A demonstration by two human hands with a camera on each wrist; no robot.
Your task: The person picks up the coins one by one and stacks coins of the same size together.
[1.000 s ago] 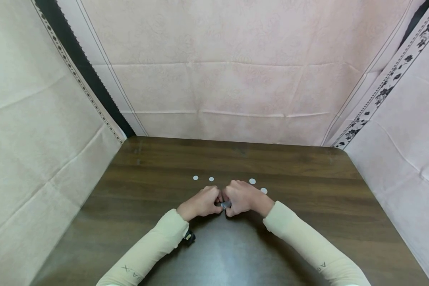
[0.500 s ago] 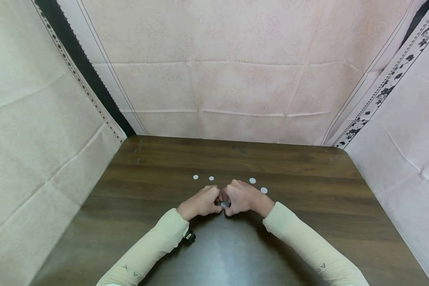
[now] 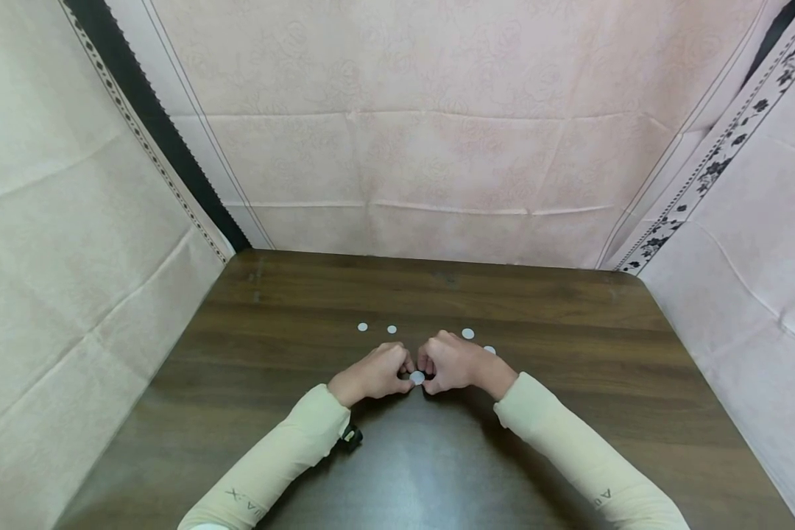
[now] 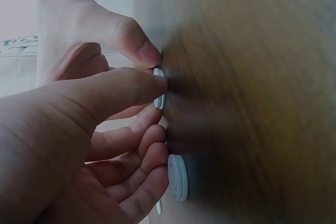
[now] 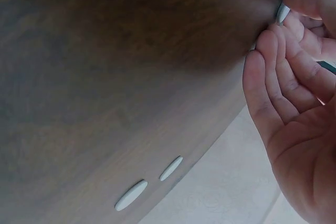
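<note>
A small round white disc (image 3: 417,377) lies face up between my two hands at the middle of the table. My left hand (image 3: 374,374) holds its left edge between thumb and fingers; the left wrist view shows that disc (image 4: 159,98) edge-on, its middle covered by the left thumb. From the other side my right hand (image 3: 460,362) has its thumb and curled fingers at the right edge. In the right wrist view the right thumb (image 5: 312,1) overlaps the disc (image 5: 284,13). Another white disc (image 4: 177,178), with a stepped rim, stands out beside the left fingers.
On the dark wooden table (image 3: 291,294), two white discs, a left one (image 3: 362,327) and its neighbour (image 3: 391,330), lie beyond my left hand. Beyond the right lie a third disc (image 3: 467,333) and one partly hidden (image 3: 489,350). A pale cloth (image 3: 397,162) hangs behind the table.
My right hand has shifted slightly right and away from me, exposing more of the middle disc, which looked greyer and partly covered before. My left hand has stayed nearly still.
</note>
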